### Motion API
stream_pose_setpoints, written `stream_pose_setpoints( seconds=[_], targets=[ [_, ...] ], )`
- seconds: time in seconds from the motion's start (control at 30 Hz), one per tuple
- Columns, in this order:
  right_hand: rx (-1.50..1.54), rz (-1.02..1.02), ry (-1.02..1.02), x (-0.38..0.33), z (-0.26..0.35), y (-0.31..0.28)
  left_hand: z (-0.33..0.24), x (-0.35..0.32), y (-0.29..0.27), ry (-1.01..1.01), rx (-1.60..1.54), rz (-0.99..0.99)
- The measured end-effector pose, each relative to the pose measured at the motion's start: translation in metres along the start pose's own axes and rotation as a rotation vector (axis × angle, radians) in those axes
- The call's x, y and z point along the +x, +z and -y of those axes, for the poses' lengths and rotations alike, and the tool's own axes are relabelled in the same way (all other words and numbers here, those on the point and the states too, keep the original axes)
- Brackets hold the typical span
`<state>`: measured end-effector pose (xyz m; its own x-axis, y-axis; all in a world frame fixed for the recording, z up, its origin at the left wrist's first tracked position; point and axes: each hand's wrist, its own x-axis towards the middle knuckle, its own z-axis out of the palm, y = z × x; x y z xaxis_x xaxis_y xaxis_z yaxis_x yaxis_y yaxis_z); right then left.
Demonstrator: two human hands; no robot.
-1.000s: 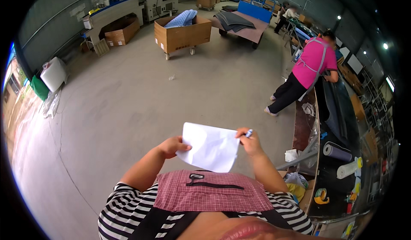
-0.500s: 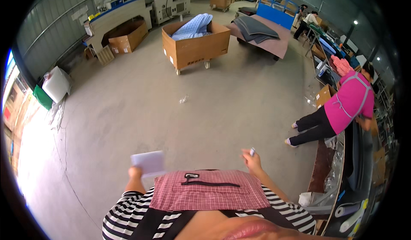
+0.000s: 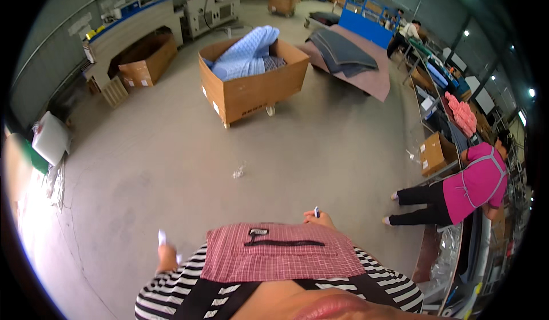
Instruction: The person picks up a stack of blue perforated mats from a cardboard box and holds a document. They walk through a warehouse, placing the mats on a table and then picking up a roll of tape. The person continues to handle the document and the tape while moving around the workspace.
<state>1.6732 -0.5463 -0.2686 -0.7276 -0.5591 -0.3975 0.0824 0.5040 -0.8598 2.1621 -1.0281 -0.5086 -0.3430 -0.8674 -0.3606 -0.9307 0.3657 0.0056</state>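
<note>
Low beside the left side of my apron, my left hand [image 3: 166,258] is closed on a white paper pad [image 3: 162,238], now seen nearly edge-on. My right hand [image 3: 322,220] is in front of the apron's right half, fingers curled round a slim white pen [image 3: 317,211] with a dark part. A checked reddish apron [image 3: 280,263] with a black zip hangs between the two hands. Both hands are held over the grey floor and touch nothing else.
Ahead stands a wheeled cardboard bin [image 3: 263,94] with blue quilted fabric [image 3: 246,54]. A flat trolley with grey mats [image 3: 343,54] is beyond it. At right, a co-worker in pink [image 3: 474,186] stands at a long table near a cardboard box [image 3: 437,154]. Plastic scrap [image 3: 238,172] lies ahead.
The bin and trolley look nearer. My left hand has dropped and turned the pad edge-on. My right hand has moved left and lower, still with the pen.
</note>
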Motion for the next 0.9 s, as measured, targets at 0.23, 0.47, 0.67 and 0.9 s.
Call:
stream_pose_setpoints(
  seconds=[0.23, 0.47, 0.67, 0.9],
  targets=[
    [0.183, -0.219, 0.162, 0.094, 0.058, -0.052, -0.408, 0.215, -0.295, 0.291, -0.708, -0.180],
    [0.020, -0.183, 0.297, 0.294, -0.001, -0.122, -0.633, 0.285, -0.327, 0.598, -1.162, 0.193],
    [0.000, -0.154, 0.172, 0.464, 0.155, -0.194, -0.704, 0.332, -0.317, 0.572, -0.887, 0.377],
    [0.174, -0.182, -0.081, 0.675, 0.326, -0.262, -0.852, 0.471, -0.357, 0.653, -0.786, 0.365]
  ],
)
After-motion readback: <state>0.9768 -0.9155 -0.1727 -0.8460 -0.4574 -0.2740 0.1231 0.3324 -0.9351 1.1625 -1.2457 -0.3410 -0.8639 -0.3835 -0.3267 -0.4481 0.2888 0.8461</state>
